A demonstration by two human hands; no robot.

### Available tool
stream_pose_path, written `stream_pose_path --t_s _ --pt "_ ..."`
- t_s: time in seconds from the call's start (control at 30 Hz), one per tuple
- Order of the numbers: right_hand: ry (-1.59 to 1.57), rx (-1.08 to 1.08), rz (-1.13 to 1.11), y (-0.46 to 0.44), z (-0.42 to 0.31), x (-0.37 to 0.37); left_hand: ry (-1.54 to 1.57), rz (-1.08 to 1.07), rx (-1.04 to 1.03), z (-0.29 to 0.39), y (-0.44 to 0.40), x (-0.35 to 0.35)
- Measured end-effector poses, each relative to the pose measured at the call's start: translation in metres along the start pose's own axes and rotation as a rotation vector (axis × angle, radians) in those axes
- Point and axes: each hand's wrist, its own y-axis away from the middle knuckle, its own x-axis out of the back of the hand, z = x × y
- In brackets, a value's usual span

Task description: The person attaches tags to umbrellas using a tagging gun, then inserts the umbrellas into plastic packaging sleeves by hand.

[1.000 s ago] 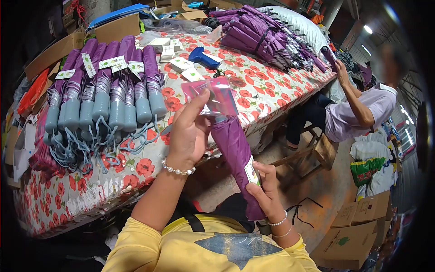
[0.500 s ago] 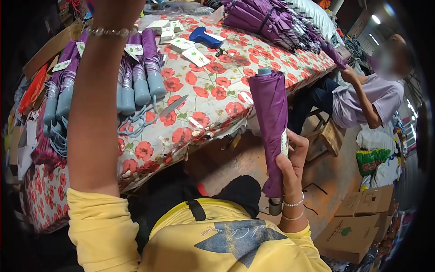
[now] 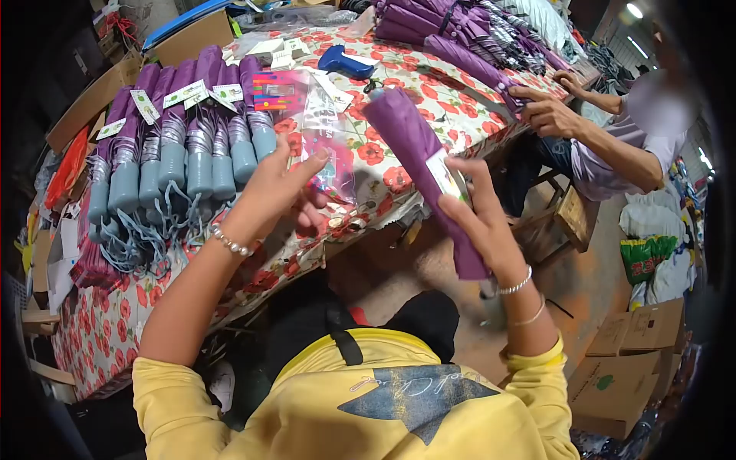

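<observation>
Gripping a folded purple umbrella (image 3: 410, 138) just off the bench (image 3: 115, 330), the right hand (image 3: 483, 218) has its thumb and fingers pressed around the body, beside a white tag (image 3: 444, 176), probably to keep the wrapped cloth tight. The umbrella tilts with its tip toward the bench, which seems to leave that end unobstructed. Over the bench's near side, the left hand (image 3: 284, 188) appears to be pinching a printed plastic sleeve (image 3: 331, 165) between thumb and fingers, though blur and glare hide the exact contact. At the bench's left end, a row of umbrellas (image 3: 170, 153) lies with handles toward the near edge, perhaps for easy counting. On the bench's far side sits a blue tool (image 3: 345, 61). At the bench's right side, a co-worker's hand (image 3: 546, 111) touches another folded umbrella (image 3: 471, 65), perhaps steadying it.
</observation>
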Motion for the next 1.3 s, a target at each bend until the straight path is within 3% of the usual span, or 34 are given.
stream_pose_path --t_s 0.13,0.23,0.37,0.5,0.53,0.63,0.67,0.8,0.93,1.03,1.07,1.17,1.3 --pt "0.087 0.002 -0.139 -0.040 -0.017 -0.002 -0.725 0.109 -0.222 0.012 0.038 0.011" --pt "0.244 0.090 -0.195 -0.075 -0.012 -0.010 -1.151 0.247 -1.096 -0.001 0.028 0.013" --pt "0.406 0.225 -0.250 -0.126 -0.003 -0.033 -1.082 -0.124 -0.865 -0.023 -0.007 0.015" --pt "0.595 0.162 -0.379 -0.151 -0.003 -0.066 -1.023 -0.182 -1.007 -0.022 -0.006 0.012" --pt "0.646 0.208 -0.355 -0.149 0.005 -0.077 -1.046 -0.199 -0.876 -0.015 0.007 0.009" --pt "0.744 0.286 -0.291 -0.140 0.015 -0.094 -0.992 -0.102 -1.104 -0.033 0.015 0.014" --pt "0.765 0.301 -0.277 -0.137 0.016 -0.099 -0.941 -0.188 -0.952 -0.034 0.019 0.020" --pt "0.792 0.425 -0.155 -0.130 0.019 -0.105 -1.001 -0.124 -1.278 -0.022 0.043 0.029" --pt "0.800 0.434 -0.163 -0.130 0.021 -0.106 -1.082 0.168 -1.149 -0.013 0.048 0.014" --pt "0.825 0.433 -0.167 -0.129 0.019 -0.107 -1.227 -0.156 -0.811 -0.025 0.029 0.014" --pt "0.826 0.448 -0.163 -0.129 0.021 -0.108 -1.156 -0.140 -0.967 -0.028 0.022 0.013" --pt "0.838 0.460 -0.156 -0.130 0.026 -0.106 -0.979 -0.131 -0.896 -0.021 0.015 0.016" --pt "0.855 0.448 -0.165 -0.131 0.025 -0.106 -0.989 -0.002 -1.013 -0.010 0.017 0.015"
